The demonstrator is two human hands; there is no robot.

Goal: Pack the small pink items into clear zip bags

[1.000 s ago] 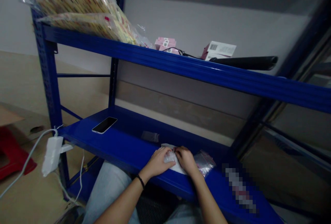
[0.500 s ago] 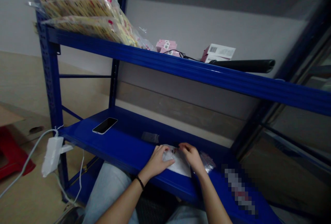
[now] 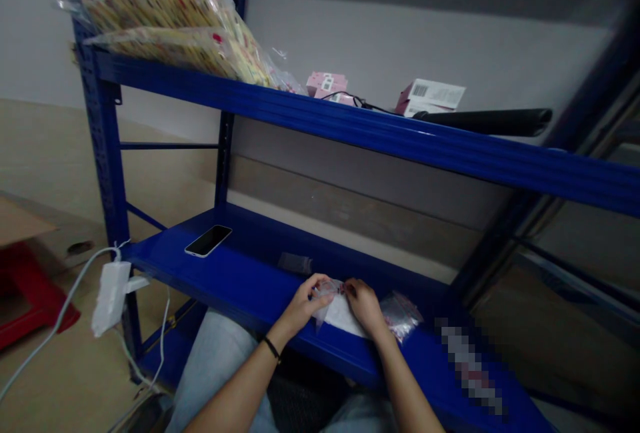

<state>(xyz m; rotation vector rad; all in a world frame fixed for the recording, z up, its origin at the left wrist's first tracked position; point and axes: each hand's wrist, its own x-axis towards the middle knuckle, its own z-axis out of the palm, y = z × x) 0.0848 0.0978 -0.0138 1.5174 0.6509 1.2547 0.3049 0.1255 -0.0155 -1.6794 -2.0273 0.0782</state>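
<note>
Two hands, two blue shelves and two large bags show. The lower shelf carries three small clear bags, one white sheet and one phone. The upper shelf carries two pink boxes, one white box and one black tube. One charger hangs beside them.

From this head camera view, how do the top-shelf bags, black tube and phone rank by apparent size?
Largest to smallest: bags, black tube, phone. Differing distances from the camera make their true sizes unsure.
</note>
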